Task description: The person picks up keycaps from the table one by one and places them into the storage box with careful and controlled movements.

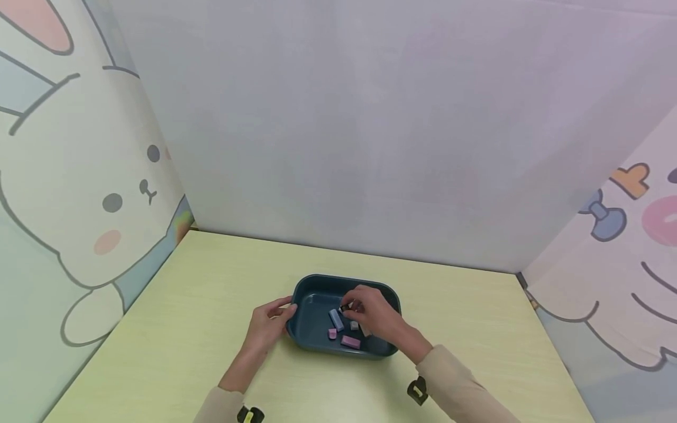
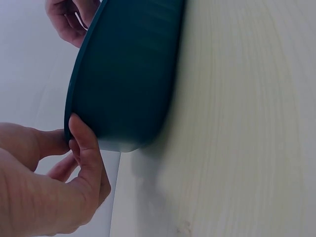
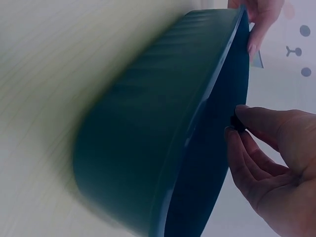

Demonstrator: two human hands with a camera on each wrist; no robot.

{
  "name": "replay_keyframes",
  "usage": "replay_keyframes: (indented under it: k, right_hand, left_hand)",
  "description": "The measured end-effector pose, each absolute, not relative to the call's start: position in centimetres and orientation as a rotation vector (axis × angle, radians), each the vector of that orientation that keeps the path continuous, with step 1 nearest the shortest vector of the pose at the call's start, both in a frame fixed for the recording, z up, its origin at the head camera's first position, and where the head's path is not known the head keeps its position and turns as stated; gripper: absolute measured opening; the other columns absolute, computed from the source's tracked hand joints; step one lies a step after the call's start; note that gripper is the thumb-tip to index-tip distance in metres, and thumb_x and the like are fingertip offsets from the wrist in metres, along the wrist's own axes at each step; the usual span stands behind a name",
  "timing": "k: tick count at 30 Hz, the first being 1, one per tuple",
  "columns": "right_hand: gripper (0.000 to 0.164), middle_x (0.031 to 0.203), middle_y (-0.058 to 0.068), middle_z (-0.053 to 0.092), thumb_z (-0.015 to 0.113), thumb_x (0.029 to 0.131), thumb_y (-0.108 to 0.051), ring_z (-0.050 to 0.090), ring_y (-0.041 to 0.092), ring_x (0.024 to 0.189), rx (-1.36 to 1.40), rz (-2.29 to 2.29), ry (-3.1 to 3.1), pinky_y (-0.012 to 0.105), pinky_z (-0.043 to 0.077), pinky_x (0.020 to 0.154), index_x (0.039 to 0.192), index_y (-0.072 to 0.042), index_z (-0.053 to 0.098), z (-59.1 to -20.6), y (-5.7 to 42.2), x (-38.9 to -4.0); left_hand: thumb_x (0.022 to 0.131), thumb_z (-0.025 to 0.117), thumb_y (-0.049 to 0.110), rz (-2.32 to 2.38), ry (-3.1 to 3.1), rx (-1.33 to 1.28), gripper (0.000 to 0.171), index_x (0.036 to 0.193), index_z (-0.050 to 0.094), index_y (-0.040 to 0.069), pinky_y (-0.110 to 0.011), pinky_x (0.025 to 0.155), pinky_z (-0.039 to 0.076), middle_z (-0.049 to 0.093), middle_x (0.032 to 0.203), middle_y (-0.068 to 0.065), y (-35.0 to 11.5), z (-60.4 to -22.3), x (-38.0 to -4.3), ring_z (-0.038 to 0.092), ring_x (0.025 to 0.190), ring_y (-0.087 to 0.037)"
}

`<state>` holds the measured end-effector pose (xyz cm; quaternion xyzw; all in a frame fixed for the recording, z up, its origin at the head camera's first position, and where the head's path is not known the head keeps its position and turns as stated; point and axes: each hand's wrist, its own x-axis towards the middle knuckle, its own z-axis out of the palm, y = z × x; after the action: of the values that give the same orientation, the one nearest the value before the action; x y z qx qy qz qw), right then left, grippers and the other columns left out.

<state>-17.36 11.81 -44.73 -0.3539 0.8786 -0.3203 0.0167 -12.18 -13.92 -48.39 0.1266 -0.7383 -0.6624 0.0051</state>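
Note:
A dark teal basin with rounded corners stands on the table. My left hand pinches its left rim between thumb and fingers, as the left wrist view shows from outside. Over the basin's right half, my right hand pinches a small black piece between thumb and fingertips. Below that hand, on the basin floor, lie a light blue block, a small pink cube, a longer pink block and a small grey-white block. A beige block is partly hidden by the right hand.
The pale wood-look table spreads around the basin. A plain light backdrop closes off the back, with cartoon-printed panels at the left and right. Dark straps sit by both sleeves.

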Motion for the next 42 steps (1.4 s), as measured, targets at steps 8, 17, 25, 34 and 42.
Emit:
replay_keyframes:
  k: [8, 17, 25, 34, 42]
  right_hand:
    - [0.017, 0.098, 0.009, 0.065, 0.074, 0.092, 0.002, 0.067, 0.018, 0.088, -1.1, -0.972, 2.67, 0.026, 0.057, 0.076, 0.109, 0.002, 0.073, -44.7, 10.7, -17.2]
    - [0.017, 0.097, 0.01, 0.065, 0.075, 0.09, 0.005, 0.067, 0.017, 0.085, -1.139, -0.918, 2.646, 0.022, 0.056, 0.074, 0.107, 0.003, 0.074, -44.9, 9.4, -17.3]
    - [0.016, 0.095, 0.011, 0.066, 0.074, 0.09, 0.006, 0.065, 0.019, 0.086, -1.198, -0.847, 2.616, 0.022, 0.055, 0.074, 0.106, 0.003, 0.074, -44.6, 8.3, -17.3]
    - [0.014, 0.097, 0.008, 0.068, 0.075, 0.091, 0.002, 0.067, 0.014, 0.087, -1.21, -0.783, 2.583, 0.021, 0.054, 0.076, 0.105, 0.001, 0.074, -45.6, 7.8, -17.4]
    - [0.013, 0.094, 0.004, 0.065, 0.075, 0.093, -0.003, 0.061, 0.004, 0.081, -1.195, -0.725, 2.567, 0.017, 0.051, 0.073, 0.106, -0.002, 0.075, -46.0, 7.2, -17.4]
  left_hand:
    - [0.1, 0.07, 0.016, -2.074, -2.316, 0.406, 0.038, 0.131, 0.066, -0.005, -0.03, 0.059, 0.056, 0.069, 0.099, -0.02, -13.9, -48.1, -12.0, 0.066, 0.071, -0.021]
    - [0.099, 0.07, 0.013, -2.065, -2.327, 0.429, 0.034, 0.129, 0.069, -0.002, -0.029, 0.06, 0.056, 0.07, 0.099, -0.018, -13.8, -48.3, -12.0, 0.065, 0.072, -0.022]
    - [0.099, 0.07, 0.014, -2.057, -2.332, 0.435, 0.034, 0.129, 0.069, -0.002, -0.029, 0.06, 0.055, 0.071, 0.098, -0.017, -13.9, -48.2, -11.9, 0.065, 0.072, -0.024]
    - [0.099, 0.07, 0.015, -2.055, -2.329, 0.414, 0.034, 0.128, 0.069, -0.002, -0.029, 0.06, 0.056, 0.071, 0.097, -0.017, -13.9, -48.1, -12.0, 0.066, 0.071, -0.022]
    - [0.099, 0.07, 0.014, -2.052, -2.349, 0.422, 0.034, 0.13, 0.068, -0.002, -0.028, 0.061, 0.055, 0.071, 0.098, -0.016, -13.9, -48.1, -11.9, 0.066, 0.073, -0.022]
